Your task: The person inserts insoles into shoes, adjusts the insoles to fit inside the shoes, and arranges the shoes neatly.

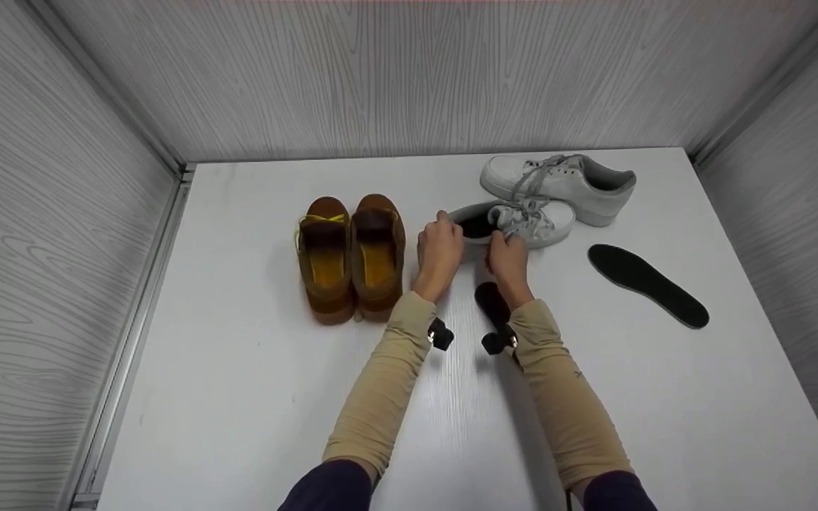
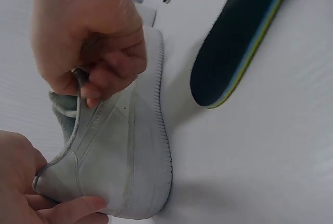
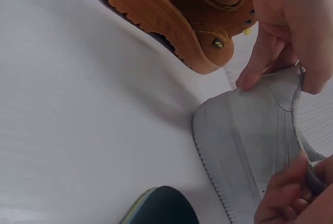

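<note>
Sneaker [image 1: 549, 228], rim [image 3: 295, 116] in left grip [image 1: 441, 248], right grip [image 1: 510, 259]; insole [image 1: 647, 284] apart.

Two white sneakers [image 1: 558, 188], two brown shoes [image 1: 380, 287] and two loose dark insoles [image 1: 647, 284] lie on one white table [image 1: 224, 383] between three grey walls [image 1: 409, 78]. One left hand [image 1: 440, 248] and one right hand [image 1: 508, 261] show, plus two beige sleeves [image 1: 380, 383] and two black wrist devices [image 1: 442, 335].

Brown shoes [image 1: 361, 266] leave the left hand [image 1: 441, 248] little room leftward.
</note>
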Motion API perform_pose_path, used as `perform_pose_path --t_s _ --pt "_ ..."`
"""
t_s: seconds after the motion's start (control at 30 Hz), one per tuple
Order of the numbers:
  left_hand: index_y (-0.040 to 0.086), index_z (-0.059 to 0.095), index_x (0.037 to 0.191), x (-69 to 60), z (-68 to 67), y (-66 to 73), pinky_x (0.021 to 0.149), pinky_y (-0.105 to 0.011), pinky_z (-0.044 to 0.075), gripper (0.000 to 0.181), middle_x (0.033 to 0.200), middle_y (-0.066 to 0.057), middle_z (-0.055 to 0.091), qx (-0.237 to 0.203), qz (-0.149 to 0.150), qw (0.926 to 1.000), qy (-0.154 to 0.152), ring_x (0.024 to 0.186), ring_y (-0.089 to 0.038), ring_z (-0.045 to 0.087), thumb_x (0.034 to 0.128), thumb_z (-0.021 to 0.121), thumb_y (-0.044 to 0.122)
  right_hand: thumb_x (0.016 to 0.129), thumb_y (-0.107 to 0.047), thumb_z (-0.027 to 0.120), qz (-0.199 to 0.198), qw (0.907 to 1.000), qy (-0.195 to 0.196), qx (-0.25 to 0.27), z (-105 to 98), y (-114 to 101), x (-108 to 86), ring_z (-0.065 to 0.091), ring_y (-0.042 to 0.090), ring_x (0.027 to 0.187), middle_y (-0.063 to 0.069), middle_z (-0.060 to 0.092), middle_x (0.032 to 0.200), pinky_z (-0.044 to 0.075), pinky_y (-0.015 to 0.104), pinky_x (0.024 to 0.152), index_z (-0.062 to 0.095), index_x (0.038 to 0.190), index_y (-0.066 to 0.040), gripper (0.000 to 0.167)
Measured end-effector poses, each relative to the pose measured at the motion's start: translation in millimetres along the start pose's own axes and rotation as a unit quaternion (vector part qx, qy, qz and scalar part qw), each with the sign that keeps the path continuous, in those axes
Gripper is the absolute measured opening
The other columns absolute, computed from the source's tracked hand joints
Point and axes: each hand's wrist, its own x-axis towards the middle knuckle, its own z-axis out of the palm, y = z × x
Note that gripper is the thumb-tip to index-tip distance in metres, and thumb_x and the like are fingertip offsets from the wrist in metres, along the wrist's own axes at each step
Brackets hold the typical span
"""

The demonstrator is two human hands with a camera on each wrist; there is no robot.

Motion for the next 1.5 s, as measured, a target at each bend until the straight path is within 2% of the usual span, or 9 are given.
perform_pose_path --t_s 0.2,0.4,0.53,0.67,0.83,0.93,1.17,1.37,1.5 --pt "-0.002 0.063 0.095 -10.4 -7.6 2.4 0.057 -0.037 0.052 0.019 0.066 -0.016 0.063 0.041 0.010 0.9991 0.010 0.061 -0.029 0.065 0.0996 0.051 0.012 0.102 -0.014 0.042 -0.017 0.9988 0.037 0.028 5.9 -1.7 -9.6 0.062 0.026 0.055 0.016 0.065 0.068 0.049 0.026 0.049 0.061 0.094 0.014 0.035" --pt "-0.002 0.063 0.088 -26.9 -24.4 6.3 0.055 -0.040 0.051 0.017 0.066 -0.018 0.064 0.043 0.019 0.9976 0.050 0.058 -0.030 0.064 0.0948 0.055 0.012 0.099 -0.010 0.044 -0.065 0.9955 0.052 0.045 9.4 -5.5 -21.3 0.062 0.033 0.055 0.018 0.064 0.063 0.050 0.029 0.048 0.062 0.082 0.011 0.033" --pt "0.002 0.060 0.075 -45.0 -35.9 9.0 0.053 -0.041 0.050 0.017 0.061 -0.015 0.062 0.037 0.033 0.9950 0.087 0.055 -0.029 0.063 0.0894 0.059 0.012 0.097 -0.005 0.044 -0.086 0.9945 0.043 0.042 5.3 -28.2 -43.3 0.061 0.041 0.058 0.027 0.062 0.065 0.051 0.035 0.051 0.058 0.075 0.010 0.030" --pt "0.002 0.063 0.077 -71.3 -44.7 13.3 0.052 -0.041 0.050 0.015 0.062 -0.010 0.061 0.037 0.052 0.9908 0.119 0.053 -0.028 0.060 0.0853 0.062 0.014 0.096 0.000 0.044 -0.117 0.9912 0.042 0.046 3.3 -43.6 -65.1 0.057 0.032 0.053 0.024 0.055 0.058 0.048 0.032 0.052 0.051 0.066 0.002 0.031" --pt "0.006 0.070 0.075 -107.4 -54.3 20.0 0.049 -0.036 0.049 0.013 0.066 -0.009 0.059 0.061 0.086 0.9844 0.141 0.049 -0.024 0.056 0.0846 0.066 0.015 0.095 0.000 0.043 -0.145 0.9857 0.003 0.086 3.1 -38.3 -78.5 0.045 0.010 0.044 0.003 0.047 0.051 0.039 0.026 0.045 0.045 0.065 -0.005 0.031" --pt "0.009 0.063 0.061 -128.1 -58.9 20.9 0.047 -0.035 0.047 0.025 0.061 -0.007 0.053 0.081 0.101 0.9816 0.140 0.047 -0.022 0.053 0.0849 0.068 0.015 0.097 0.000 0.042 -0.158 0.9818 -0.035 0.100 2.7 -32.6 -86.6 0.037 0.007 0.040 -0.002 0.041 0.048 0.032 0.024 0.041 0.043 0.064 -0.004 0.033" --pt "0.013 0.052 0.051 -172.7 -58.4 23.6 0.038 -0.034 0.042 0.038 0.046 -0.005 0.046 0.160 0.140 0.9700 0.117 0.039 -0.022 0.050 0.0838 0.070 0.018 0.098 0.003 0.042 -0.182 0.9779 -0.082 0.061 -0.7 -12.3 -106.3 0.040 0.007 0.045 -0.003 0.043 0.054 0.035 0.023 0.046 0.046 0.068 0.010 0.031" --pt "0.013 0.052 0.051 -199.7 -54.7 25.3 0.035 -0.031 0.039 0.038 0.047 -0.002 0.046 0.218 0.167 0.9551 0.112 0.038 -0.019 0.048 0.0811 0.075 0.019 0.096 0.005 0.046 -0.164 0.9804 -0.092 0.057 -3.2 0.1 -125.8 0.040 0.006 0.045 -0.002 0.044 0.055 0.033 0.022 0.044 0.047 0.070 0.014 0.028" --pt "0.013 0.053 0.051 -213.0 -51.7 26.3 0.035 -0.028 0.039 0.039 0.047 -0.002 0.047 0.231 0.157 0.9547 0.101 0.040 -0.017 0.048 0.0822 0.075 0.021 0.093 0.008 0.047 -0.152 0.9825 -0.089 0.060 -4.8 6.0 -137.4 0.040 0.004 0.046 -0.003 0.044 0.056 0.033 0.020 0.043 0.047 0.069 0.014 0.025"
